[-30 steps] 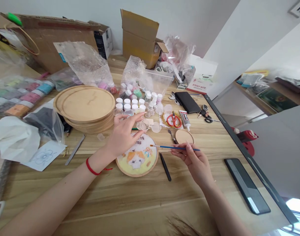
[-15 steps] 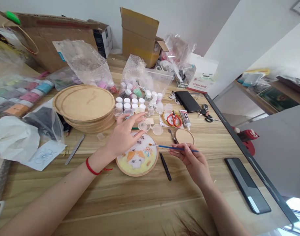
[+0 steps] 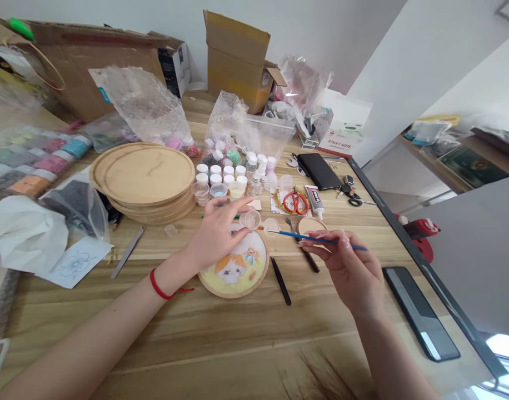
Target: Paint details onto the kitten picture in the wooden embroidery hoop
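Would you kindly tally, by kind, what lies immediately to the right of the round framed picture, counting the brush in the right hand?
Paintbrush in the right hand: 1
Black-handled tools: 2
Small wooden disc: 1
Clear plastic cup: 1
Total: 5

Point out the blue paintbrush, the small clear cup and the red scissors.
Blue paintbrush [image 3: 296, 235], head view, on the handle.
Small clear cup [image 3: 251, 220], head view, on the side.
Red scissors [image 3: 286, 204], head view, on the handles.
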Demonstrator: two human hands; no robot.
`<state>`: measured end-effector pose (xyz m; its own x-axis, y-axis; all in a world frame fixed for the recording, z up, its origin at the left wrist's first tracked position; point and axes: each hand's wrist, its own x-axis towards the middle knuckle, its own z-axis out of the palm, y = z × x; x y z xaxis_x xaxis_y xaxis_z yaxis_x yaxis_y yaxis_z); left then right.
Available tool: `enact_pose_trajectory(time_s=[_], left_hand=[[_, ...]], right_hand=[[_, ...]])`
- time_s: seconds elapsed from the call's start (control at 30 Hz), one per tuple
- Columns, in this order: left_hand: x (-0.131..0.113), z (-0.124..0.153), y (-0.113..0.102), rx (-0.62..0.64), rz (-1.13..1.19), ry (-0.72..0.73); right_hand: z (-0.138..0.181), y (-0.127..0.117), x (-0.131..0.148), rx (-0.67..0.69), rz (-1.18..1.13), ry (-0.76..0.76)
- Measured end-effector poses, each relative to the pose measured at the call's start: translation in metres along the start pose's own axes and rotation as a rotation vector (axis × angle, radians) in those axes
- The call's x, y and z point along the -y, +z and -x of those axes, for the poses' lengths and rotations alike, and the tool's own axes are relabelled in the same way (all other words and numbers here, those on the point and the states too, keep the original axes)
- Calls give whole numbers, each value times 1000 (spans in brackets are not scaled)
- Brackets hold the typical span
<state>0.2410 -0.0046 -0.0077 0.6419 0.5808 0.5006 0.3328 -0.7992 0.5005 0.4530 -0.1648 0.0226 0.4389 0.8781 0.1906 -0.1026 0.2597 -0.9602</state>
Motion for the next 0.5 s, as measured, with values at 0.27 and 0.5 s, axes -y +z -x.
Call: enact_pose_trajectory(time_s=[0.27, 0.5], left_hand=[[2, 2, 4, -57, -52, 172], [0, 3, 7, -60, -16, 121]], right_hand=[[-5, 23, -3, 30, 377, -123], [-14, 25, -16, -112, -9, 185]])
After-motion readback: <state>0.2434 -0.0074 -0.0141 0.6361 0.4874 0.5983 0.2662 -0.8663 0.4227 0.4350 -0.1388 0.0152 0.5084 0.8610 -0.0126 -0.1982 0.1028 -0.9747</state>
